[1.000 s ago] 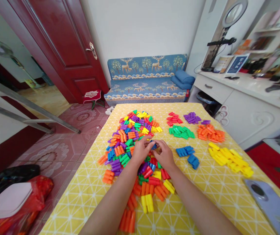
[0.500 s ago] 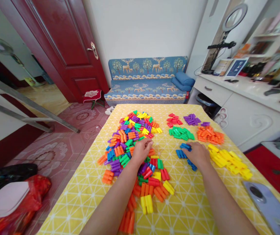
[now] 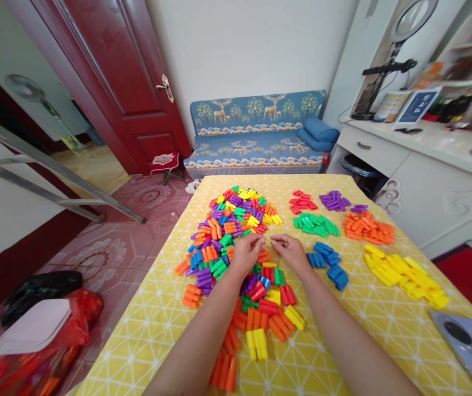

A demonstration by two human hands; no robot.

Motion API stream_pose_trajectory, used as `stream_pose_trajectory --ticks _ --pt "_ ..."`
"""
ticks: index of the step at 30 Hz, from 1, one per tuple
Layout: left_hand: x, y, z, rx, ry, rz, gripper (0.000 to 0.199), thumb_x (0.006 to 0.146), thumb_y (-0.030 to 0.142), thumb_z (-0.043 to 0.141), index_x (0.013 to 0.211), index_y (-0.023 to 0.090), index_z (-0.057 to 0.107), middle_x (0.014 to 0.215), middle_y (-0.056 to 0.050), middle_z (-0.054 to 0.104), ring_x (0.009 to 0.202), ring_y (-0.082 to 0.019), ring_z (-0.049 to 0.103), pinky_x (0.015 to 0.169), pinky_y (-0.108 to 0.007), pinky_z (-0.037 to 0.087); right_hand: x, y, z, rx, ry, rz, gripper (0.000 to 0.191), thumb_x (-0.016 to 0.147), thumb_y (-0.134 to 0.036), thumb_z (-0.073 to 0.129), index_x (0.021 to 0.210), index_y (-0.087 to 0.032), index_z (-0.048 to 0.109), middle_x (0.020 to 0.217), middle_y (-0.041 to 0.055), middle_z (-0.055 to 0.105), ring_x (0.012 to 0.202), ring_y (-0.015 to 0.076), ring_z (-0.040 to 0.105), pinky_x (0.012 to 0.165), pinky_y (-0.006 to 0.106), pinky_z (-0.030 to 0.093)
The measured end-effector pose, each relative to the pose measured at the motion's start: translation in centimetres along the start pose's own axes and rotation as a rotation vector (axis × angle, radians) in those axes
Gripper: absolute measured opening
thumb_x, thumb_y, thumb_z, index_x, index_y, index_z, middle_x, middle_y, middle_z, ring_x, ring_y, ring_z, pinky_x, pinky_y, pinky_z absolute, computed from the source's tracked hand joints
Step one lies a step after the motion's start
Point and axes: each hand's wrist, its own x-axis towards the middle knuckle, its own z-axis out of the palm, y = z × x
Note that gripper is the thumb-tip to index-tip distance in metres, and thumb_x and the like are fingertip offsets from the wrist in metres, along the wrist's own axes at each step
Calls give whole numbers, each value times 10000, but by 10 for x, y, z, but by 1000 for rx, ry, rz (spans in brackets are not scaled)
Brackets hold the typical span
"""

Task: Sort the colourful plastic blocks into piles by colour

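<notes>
My left hand (image 3: pixel 247 253) hovers at the right side of a large mixed pile of colored plastic tube pieces (image 3: pixel 219 269). Its fingers are curled together, and anything inside them is hidden. Just to its right, with a narrow gap between the fingertips, is my right hand (image 3: pixel 289 250), thumb and fingers drawn together; I cannot make out anything in them. A small group of blue pieces (image 3: pixel 322 256) lies right of my right hand. Beyond it sit sorted groups of green pieces (image 3: pixel 316 224), red pieces (image 3: pixel 302 202), purple pieces (image 3: pixel 335 201), orange pieces (image 3: pixel 368 228) and yellow pieces (image 3: pixel 405 273).
A yellow patterned cloth (image 3: pixel 137 341) covers the table. A phone (image 3: pixel 467 346) lies at its right edge. Behind the table stands a blue sofa (image 3: pixel 252 148), with a white dresser (image 3: pixel 434 181) on the right. Bags (image 3: pixel 75 313) and a metal ladder (image 3: pixel 87 198) are at left.
My right hand has let go of a blue piece among the blue group and moved left, close to my left hand. My left hand stays over the pile's edge. The view has shifted slightly.
</notes>
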Motion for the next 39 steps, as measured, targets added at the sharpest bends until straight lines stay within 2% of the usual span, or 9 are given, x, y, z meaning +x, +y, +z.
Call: stream_pose_trajectory --ticks 8,10,13,17,21,25,30,35,39 --pt "6 30 -1 -242 11 -57 404 928 450 455 845 145 706 771 -55 725 717 -182 689 670 -285 554 -4 10 4 -74 76 -108 240 791 -353 557 853 -171 701 851 76 721 741 195 644 705 327 514" --pt "23 37 -4 -105 -10 -7 408 949 429 419 866 154 708 801 -54 727 764 -184 688 727 -297 551 -3 10 5 -91 90 -101 251 788 -358 554 849 -167 704 821 74 715 702 190 629 666 316 502" --pt "56 36 -6 330 -53 86 213 864 266 585 1027 184 696 1029 -72 712 987 -218 649 906 -339 505 -2 10 6 -130 125 -88 234 766 -343 552 825 -177 706 776 59 704 675 189 613 655 317 493" --pt "86 20 -2 804 -201 105 582 742 183 712 1303 221 561 1420 -135 470 1300 -327 432 1046 -451 407 -2 10 6 -120 128 -98 223 761 -321 532 807 -187 705 801 61 708 697 191 628 676 324 502" --pt "92 4 2 932 -303 83 609 774 175 669 1354 252 503 1496 -128 362 1353 -342 364 1060 -480 389 -1 11 6 -85 115 -107 224 769 -327 540 816 -181 703 826 70 709 693 187 637 673 323 513" --pt "89 -5 -4 865 -263 175 447 796 32 532 1197 210 621 1302 -121 539 1145 -253 554 963 -386 471 -1 12 6 -87 119 -107 219 774 -330 544 813 -183 702 802 67 707 692 192 640 669 327 516" --pt "83 -1 -20 555 -140 139 265 706 -10 598 876 156 714 956 -76 675 897 -200 640 833 -317 515 -1 15 7 -99 119 -116 210 778 -323 547 816 -188 703 810 66 710 714 194 644 686 335 521" --pt "59 11 -32 337 -35 55 204 697 65 697 886 141 715 852 -51 727 766 -170 668 735 -275 534 -2 10 6 -93 113 -112 205 776 -344 571 822 -188 696 845 69 706 745 198 643 712 345 521" --pt "34 13 -29 50 8 -15 206 702 92 709 899 152 718 875 -53 741 782 -167 681 722 -265 538 -7 -2 7 19 71 -90 467 768 -395 643 1190 -199 606 1023 71 684 681 154 615 677 323 524"
